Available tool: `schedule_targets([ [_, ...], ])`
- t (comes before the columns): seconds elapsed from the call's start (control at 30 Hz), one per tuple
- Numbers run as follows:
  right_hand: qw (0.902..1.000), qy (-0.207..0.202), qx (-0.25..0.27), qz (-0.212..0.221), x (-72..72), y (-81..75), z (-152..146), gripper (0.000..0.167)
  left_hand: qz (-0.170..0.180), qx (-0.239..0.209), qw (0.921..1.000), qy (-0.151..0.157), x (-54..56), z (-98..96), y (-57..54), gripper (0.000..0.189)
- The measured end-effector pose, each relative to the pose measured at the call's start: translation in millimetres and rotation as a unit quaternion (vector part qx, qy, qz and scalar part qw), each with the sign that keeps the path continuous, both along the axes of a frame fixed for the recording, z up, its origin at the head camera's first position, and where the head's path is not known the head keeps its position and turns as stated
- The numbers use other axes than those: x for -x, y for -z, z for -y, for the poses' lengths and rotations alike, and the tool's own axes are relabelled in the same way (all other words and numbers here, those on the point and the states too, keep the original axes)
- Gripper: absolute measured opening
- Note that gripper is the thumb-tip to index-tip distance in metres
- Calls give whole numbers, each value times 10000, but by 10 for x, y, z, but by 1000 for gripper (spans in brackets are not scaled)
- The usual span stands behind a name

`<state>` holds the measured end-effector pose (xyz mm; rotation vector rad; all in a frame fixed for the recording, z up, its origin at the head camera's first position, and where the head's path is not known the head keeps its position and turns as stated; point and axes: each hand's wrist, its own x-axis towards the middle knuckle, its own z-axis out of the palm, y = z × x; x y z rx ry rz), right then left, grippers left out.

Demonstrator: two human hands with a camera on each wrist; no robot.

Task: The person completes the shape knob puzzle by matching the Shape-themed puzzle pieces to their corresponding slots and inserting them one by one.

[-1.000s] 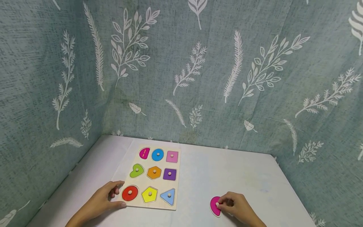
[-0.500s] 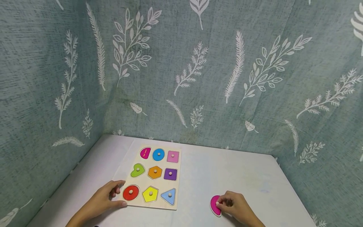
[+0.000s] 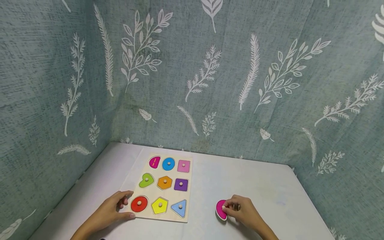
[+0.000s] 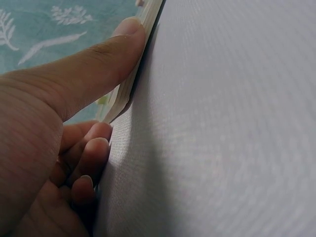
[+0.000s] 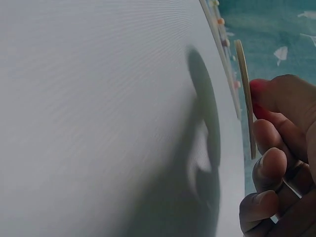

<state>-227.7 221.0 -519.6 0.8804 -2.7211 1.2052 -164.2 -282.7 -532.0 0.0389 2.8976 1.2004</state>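
Note:
My right hand (image 3: 245, 211) pinches the small round knob of a magenta half-circle puzzle piece (image 3: 220, 210). In the right wrist view the piece's thin wooden edge (image 5: 246, 98) stands clear of the table, with its shadow on the cloth. A wooden puzzle board (image 3: 171, 194) lies flat to the left. My left hand (image 3: 109, 211) holds its near left corner, thumb on the front edge and fingers by the left side. The left wrist view shows that thumb (image 4: 129, 29) against the board's edge. At the board's far left is a magenta half-circle recess (image 3: 154, 162) with small lettering and no knob.
Knobbed pieces sit in the board, among them a red circle (image 3: 139, 203), a yellow pentagon (image 3: 159, 206), a light blue triangle (image 3: 179, 209) and a green heart (image 3: 146, 180). White cloth (image 3: 255, 180) covers the table. Leaf-patterned fabric (image 3: 180, 83) hangs behind and at the sides.
My right hand has raised the half-circle piece off the table and moved it slightly left and away from me. The left hand stays at the board's corner.

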Motion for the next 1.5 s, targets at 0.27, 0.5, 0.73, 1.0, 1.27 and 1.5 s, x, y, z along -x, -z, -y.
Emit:
schedule_targets([
  [0.27,9999,-66,36,-96,119,25,120,7,-42,3,10000,13,-13,5,22,87],
  [0.5,9998,-111,34,-130,222,41,216,7,-66,-4,10000,61,-27,14,28,86],
  [0.73,9995,-151,108,-257,337,6,344,6,-95,44,9999,44,-9,12,19,86],
  [1.0,9993,-257,78,-259,462,-43,503,5,-126,59,9999,68,-8,11,13,86],
  [1.27,9994,-289,122,-150,555,-105,661,6,-123,75,9999,39,1,3,16,85],
  [1.5,9976,-538,236,-353,641,-135,831,6,3,98,9999,-63,4,-8,19,88],
])
